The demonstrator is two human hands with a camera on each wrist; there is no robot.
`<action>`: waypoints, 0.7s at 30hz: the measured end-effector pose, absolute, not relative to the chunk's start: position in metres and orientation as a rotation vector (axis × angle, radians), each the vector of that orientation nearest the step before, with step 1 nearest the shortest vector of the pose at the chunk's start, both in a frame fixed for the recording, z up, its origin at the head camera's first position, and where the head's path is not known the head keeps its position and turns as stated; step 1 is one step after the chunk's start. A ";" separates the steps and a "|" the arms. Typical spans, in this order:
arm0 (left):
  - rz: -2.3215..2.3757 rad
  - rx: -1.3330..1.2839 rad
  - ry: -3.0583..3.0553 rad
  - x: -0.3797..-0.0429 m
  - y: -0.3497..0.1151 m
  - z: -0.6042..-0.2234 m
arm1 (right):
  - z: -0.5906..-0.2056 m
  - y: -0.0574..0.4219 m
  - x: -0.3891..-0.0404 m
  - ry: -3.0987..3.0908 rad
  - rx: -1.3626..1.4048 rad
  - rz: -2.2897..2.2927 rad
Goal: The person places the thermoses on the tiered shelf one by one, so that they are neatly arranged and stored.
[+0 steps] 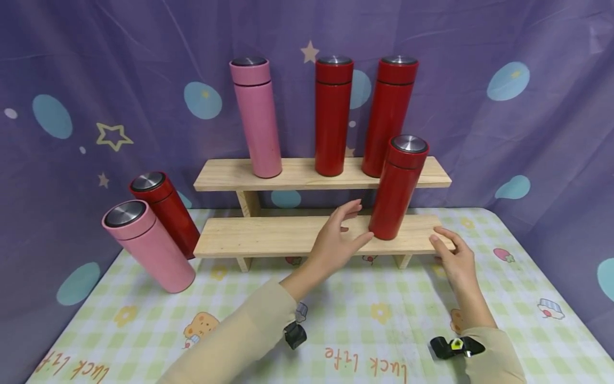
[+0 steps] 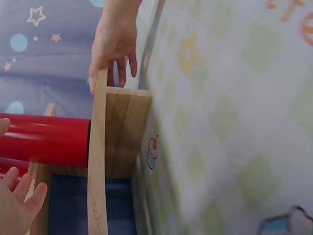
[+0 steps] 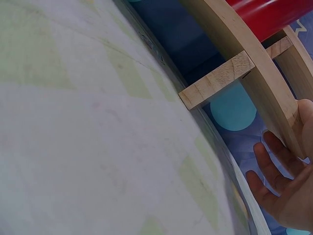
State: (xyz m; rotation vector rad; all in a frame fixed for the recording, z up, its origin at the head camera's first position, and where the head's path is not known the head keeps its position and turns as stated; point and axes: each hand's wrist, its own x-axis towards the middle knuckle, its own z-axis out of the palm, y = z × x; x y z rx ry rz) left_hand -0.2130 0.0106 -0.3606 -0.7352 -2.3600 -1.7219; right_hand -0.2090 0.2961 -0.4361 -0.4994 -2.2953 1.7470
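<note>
A red thermos (image 1: 399,192) with a steel-topped lid stands on the lower board (image 1: 268,234) of a two-tier wooden shelf, towards its right end. My left hand (image 1: 336,240) is just left of this thermos, fingers spread and thumb tip close to its base, with nothing in its grasp. At the right end of the same board, my right hand (image 1: 455,261) grips the edge. The right wrist view has that hand's thumb on top of the board and its loosely bent fingers (image 3: 266,166) underneath.
On the upper board (image 1: 297,166) stand a pink thermos (image 1: 259,122) and two red ones (image 1: 333,117). Left of the shelf, another pink thermos (image 1: 153,250) and a red one (image 1: 170,213) stand on the checked tablecloth (image 1: 336,320). A purple curtain (image 1: 144,69) hangs behind.
</note>
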 end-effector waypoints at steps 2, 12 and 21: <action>-1.690 -0.755 -2.364 -0.207 0.005 -0.362 | -0.436 0.296 -0.209 -2.290 -0.500 1.751; -1.552 -0.773 -2.500 -0.176 -0.023 -0.365 | -0.436 0.296 -0.209 -2.276 -0.508 1.755; -1.469 -0.711 -2.547 -0.154 -0.070 -0.368 | -0.436 0.297 -0.209 -2.295 -0.487 1.756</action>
